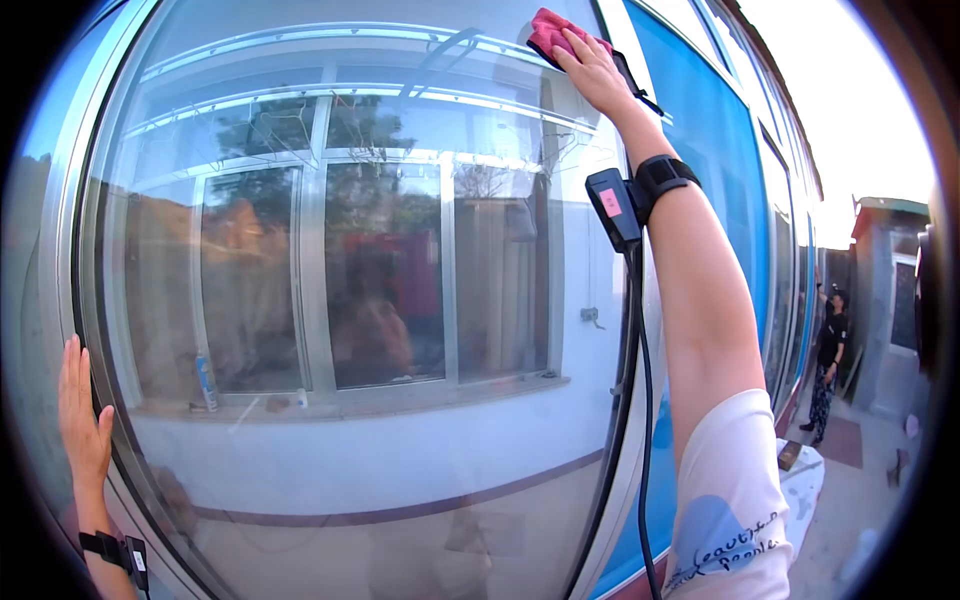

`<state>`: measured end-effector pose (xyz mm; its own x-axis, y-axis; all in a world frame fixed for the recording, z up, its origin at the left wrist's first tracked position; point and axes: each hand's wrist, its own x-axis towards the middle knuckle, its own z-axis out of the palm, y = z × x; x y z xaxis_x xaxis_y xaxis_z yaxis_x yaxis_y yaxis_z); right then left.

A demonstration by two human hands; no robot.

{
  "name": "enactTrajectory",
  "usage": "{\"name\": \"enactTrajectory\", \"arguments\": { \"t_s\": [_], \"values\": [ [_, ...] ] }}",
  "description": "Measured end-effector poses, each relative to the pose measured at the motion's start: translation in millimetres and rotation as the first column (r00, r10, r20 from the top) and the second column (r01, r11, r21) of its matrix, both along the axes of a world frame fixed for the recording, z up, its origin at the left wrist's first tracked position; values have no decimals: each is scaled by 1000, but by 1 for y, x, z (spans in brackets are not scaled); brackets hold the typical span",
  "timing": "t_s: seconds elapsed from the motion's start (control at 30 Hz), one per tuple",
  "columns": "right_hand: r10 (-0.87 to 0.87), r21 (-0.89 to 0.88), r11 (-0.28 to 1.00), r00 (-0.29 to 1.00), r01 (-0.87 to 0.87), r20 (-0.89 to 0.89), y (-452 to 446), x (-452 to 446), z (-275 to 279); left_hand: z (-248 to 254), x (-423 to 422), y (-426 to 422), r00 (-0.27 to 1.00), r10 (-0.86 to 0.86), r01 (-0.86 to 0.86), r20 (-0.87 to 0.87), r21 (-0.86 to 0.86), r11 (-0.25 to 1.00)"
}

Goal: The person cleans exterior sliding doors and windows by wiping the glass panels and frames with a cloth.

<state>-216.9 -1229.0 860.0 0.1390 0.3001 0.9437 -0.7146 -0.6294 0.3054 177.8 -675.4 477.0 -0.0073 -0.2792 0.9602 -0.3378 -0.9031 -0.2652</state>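
Observation:
My right hand (597, 77) reaches high to the top right corner of a large window pane (370, 450). Under its fingers a pinkish-red cloth (549, 30) with a dark edge is pressed against the glass. Down at the lower left, my left hand (85, 425) rests against the metal window frame (88, 250), fingers straight and thumb apart, with nothing in it. A black strap with a small device (612, 208) sits on my right wrist, and a similar strapped device (136, 562) is on my left.
A black cable (644, 400) hangs from the right wrist device. Behind the glass are inner windows, hanging rails and a blue-and-white bottle (206, 382) on a sill. Blue panels (705, 140) continue rightward. Another person (829, 350) stands farther along the wall, near a white-covered surface (802, 490).

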Motion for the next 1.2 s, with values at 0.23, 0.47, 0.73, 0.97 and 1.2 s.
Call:
{"name": "enactTrajectory", "arguments": {
  "t_s": [0.23, 0.47, 0.73, 0.97, 1.2],
  "values": [
    [514, 26, 857, 857, -515, 39, 16, -9, -107, -28, 0, -23, 981, -121, 157, 151, -256, 954],
    [432, 40, 900, 900, -434, 52, 4, -10, -76, -41, 78, 0, 964, -237, 263, 116, -491, 830],
    [395, 201, 884, 904, -423, 165, 9, -5, -27, -41, 55, -7, 993, -89, 116, 81, -463, 879],
    [553, 284, 746, 798, -602, 238, 33, -1, 36, -43, 36, -16, 985, -167, 167, 43, -477, 863],
    [471, 250, 855, 882, -455, -8, 60, 44, 75, -36, 18, -25, 978, -207, 181, 6, -510, 841]
  ]
}}
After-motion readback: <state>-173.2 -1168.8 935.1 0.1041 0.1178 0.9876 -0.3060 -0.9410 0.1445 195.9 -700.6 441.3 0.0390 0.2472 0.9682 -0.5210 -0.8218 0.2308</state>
